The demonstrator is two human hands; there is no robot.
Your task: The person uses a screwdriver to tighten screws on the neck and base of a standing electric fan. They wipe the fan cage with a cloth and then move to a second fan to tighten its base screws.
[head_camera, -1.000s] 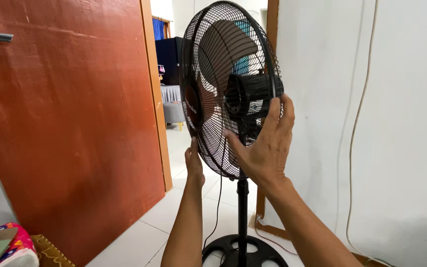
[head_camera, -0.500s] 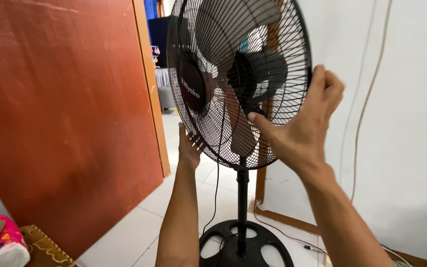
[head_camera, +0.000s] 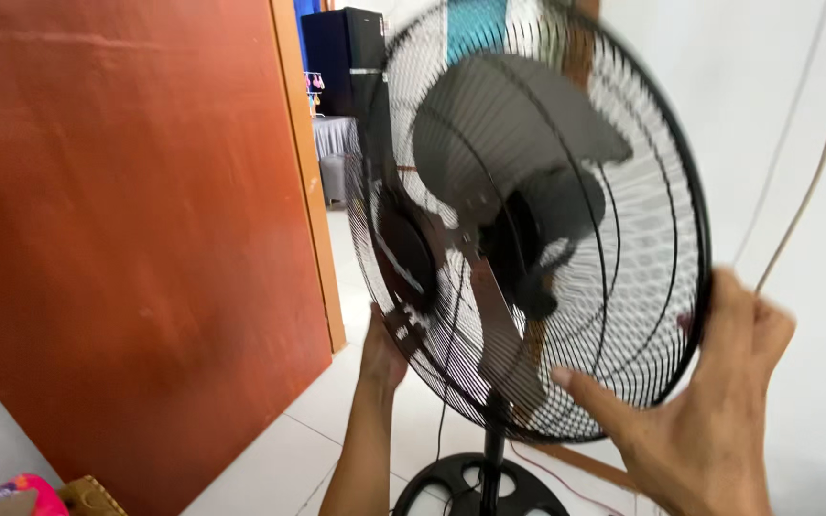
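A black pedestal fan (head_camera: 528,220) with a round wire cage and dark blades stands in front of me on a black pole (head_camera: 492,459) and a round base (head_camera: 451,483). My left hand (head_camera: 381,349) presses against the lower left of the cage's front rim. At the lower right my right hand (head_camera: 709,406) grips the cage's rear rim, its fingers spread over the wires. The fan head is turned so I see it from behind and a little from the side.
A reddish-brown door (head_camera: 126,239) fills the left, its wooden frame (head_camera: 308,172) beside the fan. A white wall (head_camera: 786,143) with a thin cable (head_camera: 815,162) is on the right. White floor tiles (head_camera: 270,459) lie below. A colourful bundle (head_camera: 11,492) sits at the bottom left.
The fan head has come closer and fills more of the view. My right hand has slid from the motor housing out to the cage's right rim. My left hand stays on the lower front.
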